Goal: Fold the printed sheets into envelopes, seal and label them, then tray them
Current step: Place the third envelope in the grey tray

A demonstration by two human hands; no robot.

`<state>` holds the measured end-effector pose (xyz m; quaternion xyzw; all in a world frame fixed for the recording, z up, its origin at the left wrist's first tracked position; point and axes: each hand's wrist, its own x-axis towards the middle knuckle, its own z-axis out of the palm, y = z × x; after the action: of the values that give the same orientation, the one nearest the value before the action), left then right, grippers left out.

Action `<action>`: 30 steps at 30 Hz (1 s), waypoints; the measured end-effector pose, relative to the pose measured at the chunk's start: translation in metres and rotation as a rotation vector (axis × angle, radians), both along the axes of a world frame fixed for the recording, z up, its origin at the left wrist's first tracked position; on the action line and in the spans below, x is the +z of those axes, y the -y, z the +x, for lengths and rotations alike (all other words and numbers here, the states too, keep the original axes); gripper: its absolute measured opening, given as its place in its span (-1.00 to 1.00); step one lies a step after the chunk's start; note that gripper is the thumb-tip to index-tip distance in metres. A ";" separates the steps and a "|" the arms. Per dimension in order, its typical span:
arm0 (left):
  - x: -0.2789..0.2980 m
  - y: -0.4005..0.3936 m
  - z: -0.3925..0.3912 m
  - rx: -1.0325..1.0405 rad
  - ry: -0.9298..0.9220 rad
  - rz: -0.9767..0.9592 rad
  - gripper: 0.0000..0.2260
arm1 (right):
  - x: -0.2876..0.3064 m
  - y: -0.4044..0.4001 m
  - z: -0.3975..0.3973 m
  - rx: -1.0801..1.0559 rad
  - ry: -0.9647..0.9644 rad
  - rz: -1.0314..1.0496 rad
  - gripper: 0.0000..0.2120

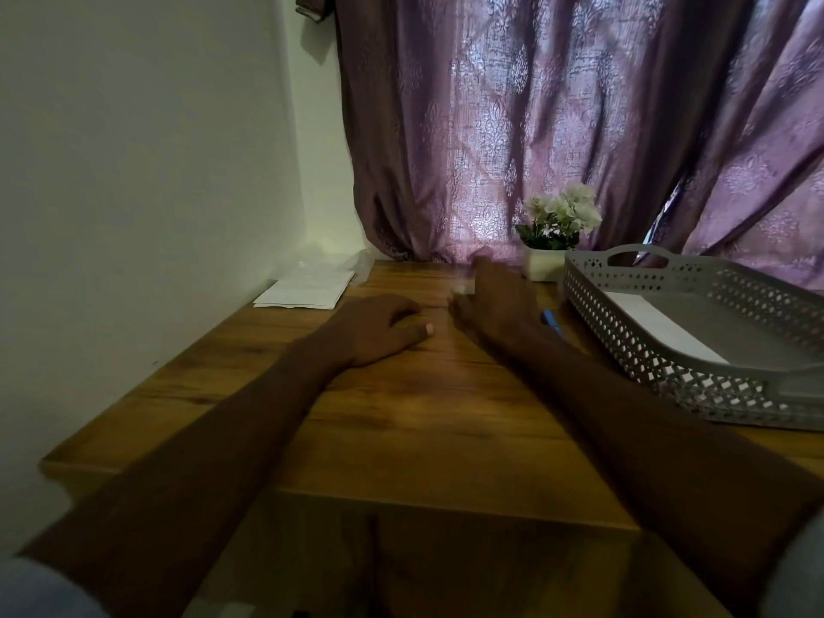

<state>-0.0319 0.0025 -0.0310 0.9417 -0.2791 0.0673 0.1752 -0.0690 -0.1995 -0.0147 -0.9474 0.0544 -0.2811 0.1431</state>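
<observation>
the table (401, 408) is wood-grain brown with a soft satin sheen. the tray (624, 332) looks like matt grey plastic with lattice-pierced walls. the sheets (307, 289) are plain matt white paper. the curtain (535, 127) is purple woven cloth, its embossed pattern faintly shiny.

Two bare forearms run in from the lower corners of the frame toward its centre. The left hand (379, 325) shows a pale, short thumbnail near the frame's middle; its fingers are bare, with no ring or watch visible. The right hand (495, 301) is blurred, its fingertips smeared at upper centre, so details there cannot be told. At the lower left corner a light grey-blue sleeve (40, 591) edge shows, and a matching grey-blue patch sits at the lower right edge of the frame.
</observation>
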 end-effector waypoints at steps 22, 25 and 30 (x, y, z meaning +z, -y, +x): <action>0.002 -0.003 -0.015 0.016 0.029 -0.006 -0.42 | 0.000 0.032 -0.070 -0.304 -0.105 -0.265 -0.89; 0.003 -0.004 -0.018 0.017 0.035 -0.015 -0.43 | -0.006 0.028 -0.069 -0.288 -0.130 -0.285 -0.87; 0.005 -0.006 -0.028 0.042 0.068 -0.037 -0.50 | -0.014 0.030 -0.069 -0.238 -0.093 -0.201 -0.88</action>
<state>-0.0598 0.0083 -0.0257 0.9412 -0.2638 0.1081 0.1813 -0.1379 -0.2296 -0.0287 -0.9558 0.1448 -0.2558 0.0108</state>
